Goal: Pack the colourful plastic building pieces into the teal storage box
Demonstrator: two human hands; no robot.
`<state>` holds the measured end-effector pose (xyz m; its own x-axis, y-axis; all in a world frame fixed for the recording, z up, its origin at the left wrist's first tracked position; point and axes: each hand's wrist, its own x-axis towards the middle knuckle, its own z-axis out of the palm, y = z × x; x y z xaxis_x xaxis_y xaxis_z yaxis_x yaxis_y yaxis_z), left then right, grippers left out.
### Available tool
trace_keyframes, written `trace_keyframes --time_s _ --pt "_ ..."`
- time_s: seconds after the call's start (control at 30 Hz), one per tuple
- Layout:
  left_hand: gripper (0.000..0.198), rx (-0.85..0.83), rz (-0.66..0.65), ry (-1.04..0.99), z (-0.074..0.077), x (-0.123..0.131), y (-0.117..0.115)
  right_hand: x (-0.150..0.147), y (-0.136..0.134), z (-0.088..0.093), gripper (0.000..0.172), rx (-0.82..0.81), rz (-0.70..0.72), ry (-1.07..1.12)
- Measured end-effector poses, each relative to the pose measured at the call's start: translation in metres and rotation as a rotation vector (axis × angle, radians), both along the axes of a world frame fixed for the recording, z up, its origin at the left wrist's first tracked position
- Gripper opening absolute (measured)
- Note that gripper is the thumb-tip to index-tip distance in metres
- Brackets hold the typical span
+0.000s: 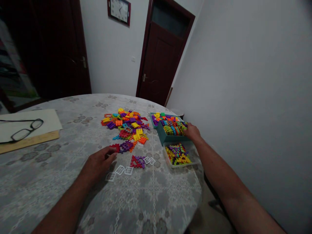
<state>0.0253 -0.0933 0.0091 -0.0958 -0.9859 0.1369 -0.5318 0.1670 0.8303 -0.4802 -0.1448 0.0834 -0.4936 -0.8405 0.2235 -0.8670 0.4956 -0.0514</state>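
From here I see the left hand (98,162), thumb slightly apart from its fingers, with the fingertips at a red piece (115,148); I can't tell whether they grip it. The right hand (192,132) reaches to the right end of the teal box (161,135) of rowed pieces, its grip hidden from me. White window pieces (120,170) lie near the left hand, a colourful pile (126,122) farther off. A clear tub (183,165) sits just nearer than the box. Glasses (23,134) lie far left.
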Motion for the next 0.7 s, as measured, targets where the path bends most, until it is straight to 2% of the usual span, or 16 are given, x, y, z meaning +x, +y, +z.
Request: trace_keyframes --time_s 0.23,0.5,0.7 --pt "0.043 0.004 -0.01 -0.035 -0.001 0.0 0.0 -0.007 -0.01 -0.006 0.046 0.018 0.068 -0.045" --pt "0.044 -0.013 -0.022 -0.094 -0.008 0.0 -0.004 -0.013 -0.01 -0.01 0.049 -0.022 0.047 -0.1" --pt "0.04 -0.031 -0.021 -0.092 -0.008 0.0 -0.004 -0.016 -0.016 -0.009 0.051 -0.019 0.092 -0.194"
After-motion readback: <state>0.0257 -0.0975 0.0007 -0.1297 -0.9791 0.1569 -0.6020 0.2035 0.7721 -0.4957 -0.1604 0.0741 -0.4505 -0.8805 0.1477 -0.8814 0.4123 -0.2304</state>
